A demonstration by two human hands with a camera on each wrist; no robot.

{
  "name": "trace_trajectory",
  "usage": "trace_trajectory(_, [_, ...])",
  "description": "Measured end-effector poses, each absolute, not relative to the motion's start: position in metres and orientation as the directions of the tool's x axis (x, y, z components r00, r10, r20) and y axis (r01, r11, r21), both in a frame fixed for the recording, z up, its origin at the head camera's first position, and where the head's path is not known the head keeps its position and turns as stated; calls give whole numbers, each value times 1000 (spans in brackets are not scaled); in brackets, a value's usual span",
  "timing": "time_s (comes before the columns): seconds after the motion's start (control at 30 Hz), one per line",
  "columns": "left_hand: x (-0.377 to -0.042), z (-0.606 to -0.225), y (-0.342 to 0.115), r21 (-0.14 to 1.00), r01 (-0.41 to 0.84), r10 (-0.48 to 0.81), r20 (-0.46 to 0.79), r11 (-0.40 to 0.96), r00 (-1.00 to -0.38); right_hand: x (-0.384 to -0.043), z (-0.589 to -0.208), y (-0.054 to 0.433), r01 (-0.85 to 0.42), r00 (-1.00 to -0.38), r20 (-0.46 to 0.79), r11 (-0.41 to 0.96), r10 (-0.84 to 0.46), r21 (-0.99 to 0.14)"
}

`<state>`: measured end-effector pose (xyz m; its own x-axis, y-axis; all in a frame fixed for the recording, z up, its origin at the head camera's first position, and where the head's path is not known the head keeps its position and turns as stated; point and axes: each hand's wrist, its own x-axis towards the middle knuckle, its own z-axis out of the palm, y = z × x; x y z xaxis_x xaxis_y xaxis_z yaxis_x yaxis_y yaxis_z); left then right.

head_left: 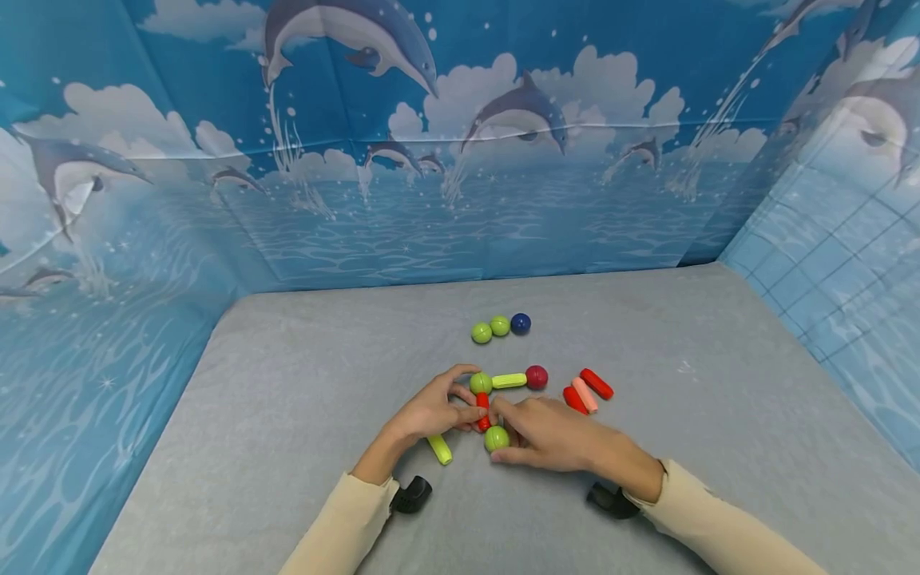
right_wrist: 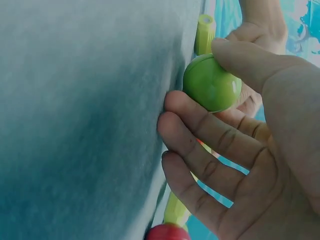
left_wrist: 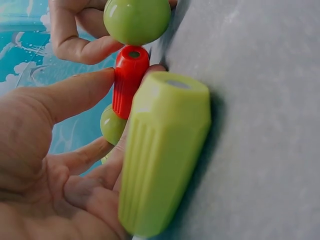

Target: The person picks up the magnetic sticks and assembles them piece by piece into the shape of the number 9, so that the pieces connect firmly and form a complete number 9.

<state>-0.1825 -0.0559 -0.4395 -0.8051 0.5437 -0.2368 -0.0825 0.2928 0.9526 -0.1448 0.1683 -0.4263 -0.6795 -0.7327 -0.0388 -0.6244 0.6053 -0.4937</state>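
My left hand pinches a red ribbed rod between thumb and fingers. In the left wrist view, a small grey disc shows in the red rod's near end. A green ball, close against that end, is pinched by my right hand. The rod's far end meets another green ball, and a left fingertip reaches this ball. From there a yellow-green rod runs right to a dark red ball. Beside my left wrist lies a loose yellow-green rod, large in the left wrist view.
Farther back sit two green balls and a dark blue ball in a row. Right of the hands lie two red rods and a pink rod. Grey cloth covers the table; a dolphin-print curtain stands around it.
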Motion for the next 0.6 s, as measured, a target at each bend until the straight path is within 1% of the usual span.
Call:
trace_trajectory(0.23, [-181, -439, -55, 954, -83, 551, -236, 288, -801, -145, -428, 165, -639, -668, -31, 595, -743, -488])
trace_trajectory(0.6, [-180, -438, -54, 949, -64, 539, -229, 308, -811, -143, -426, 168, -635, -672, -23, 591, -740, -497])
